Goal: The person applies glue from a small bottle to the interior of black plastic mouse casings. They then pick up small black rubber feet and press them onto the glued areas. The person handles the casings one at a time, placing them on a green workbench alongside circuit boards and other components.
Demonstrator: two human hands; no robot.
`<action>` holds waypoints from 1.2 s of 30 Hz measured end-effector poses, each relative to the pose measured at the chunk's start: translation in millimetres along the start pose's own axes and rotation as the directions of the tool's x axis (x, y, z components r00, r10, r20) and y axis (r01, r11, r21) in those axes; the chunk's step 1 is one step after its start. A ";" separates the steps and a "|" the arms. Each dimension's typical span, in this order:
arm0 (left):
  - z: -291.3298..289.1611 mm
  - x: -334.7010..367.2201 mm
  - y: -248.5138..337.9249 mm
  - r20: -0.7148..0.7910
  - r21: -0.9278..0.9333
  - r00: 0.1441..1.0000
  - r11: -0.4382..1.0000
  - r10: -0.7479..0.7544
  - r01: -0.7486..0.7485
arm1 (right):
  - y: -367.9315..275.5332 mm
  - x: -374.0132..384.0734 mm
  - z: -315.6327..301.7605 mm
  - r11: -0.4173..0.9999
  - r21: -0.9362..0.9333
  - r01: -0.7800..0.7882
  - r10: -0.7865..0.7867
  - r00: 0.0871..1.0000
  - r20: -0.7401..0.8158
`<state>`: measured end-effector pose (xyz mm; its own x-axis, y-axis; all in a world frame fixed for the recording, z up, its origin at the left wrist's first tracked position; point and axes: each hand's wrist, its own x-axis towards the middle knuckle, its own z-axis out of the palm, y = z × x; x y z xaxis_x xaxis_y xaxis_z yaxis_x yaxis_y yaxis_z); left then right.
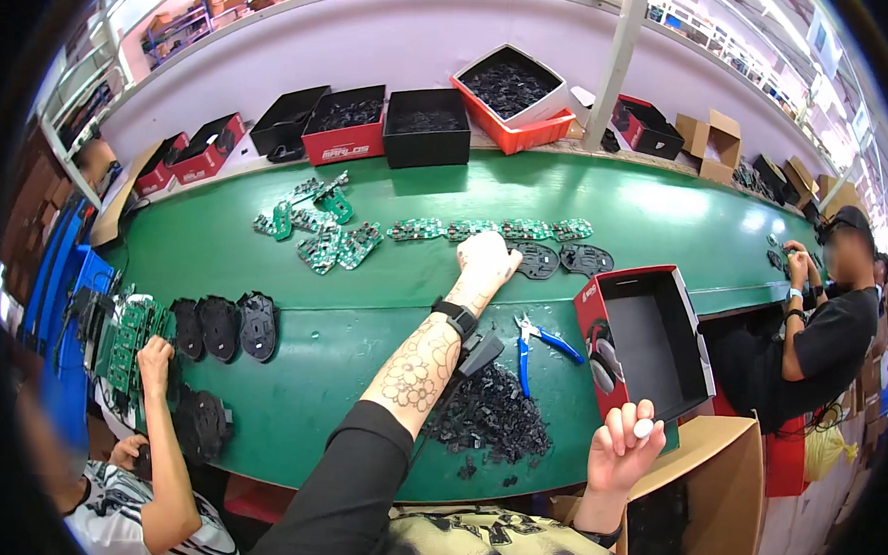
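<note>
My left arm stretches across the green table, and my left hand [486, 259] has its fingers curled at the row of black mouse shells. One mouse shell [535, 261] lies right beside it and another mouse shell [587, 260] just further right. Whatever lies under my fingers is hidden. Green circuit boards [470, 229] stand in a line just beyond that hand. My right hand [624, 448] is raised at the near right, palm up with bent fingers. A small white round thing [643, 428] sits at its fingertips, by the thumb.
Blue-handled pliers [526, 359] lie beside a heap of small black parts [493, 416]. An open box [657, 334] stands right, above a cardboard carton [740, 474]. Loose boards [323, 229] lie left. A co-worker's hand [155, 360] works at the left; another person [839, 321] sits far right.
</note>
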<state>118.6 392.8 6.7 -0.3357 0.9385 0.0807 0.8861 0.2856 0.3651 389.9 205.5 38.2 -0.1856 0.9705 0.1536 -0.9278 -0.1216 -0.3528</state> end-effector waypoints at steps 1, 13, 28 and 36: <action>1.7 -2.6 -4.5 -0.089 0.040 0.996 0.999 0.029 -0.025 | 1.2 0.3 0.6 1.000 0.015 -0.015 0.015 1.000 0.007; -143.5 -86.2 -171.2 -0.172 0.029 0.980 0.995 0.104 -0.100 | 3.4 -5.0 -2.4 0.993 0.090 -0.083 0.073 0.991 0.109; -195.2 -191.2 -327.8 -0.197 0.082 0.980 0.996 -0.029 0.046 | 66.0 -1.2 39.5 0.978 -0.068 -0.198 0.206 0.969 0.138; -206.2 -210.6 -256.1 -0.339 -0.438 0.930 0.899 -0.142 -0.023 | 120.4 -1.8 70.0 0.914 -0.302 -0.271 0.311 0.946 0.094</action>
<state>-103.6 82.0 87.4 -0.5462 0.7665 0.3379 0.6642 0.1504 0.7323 255.9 174.6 60.0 -0.4949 0.8603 0.1221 -0.6997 -0.3112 -0.6431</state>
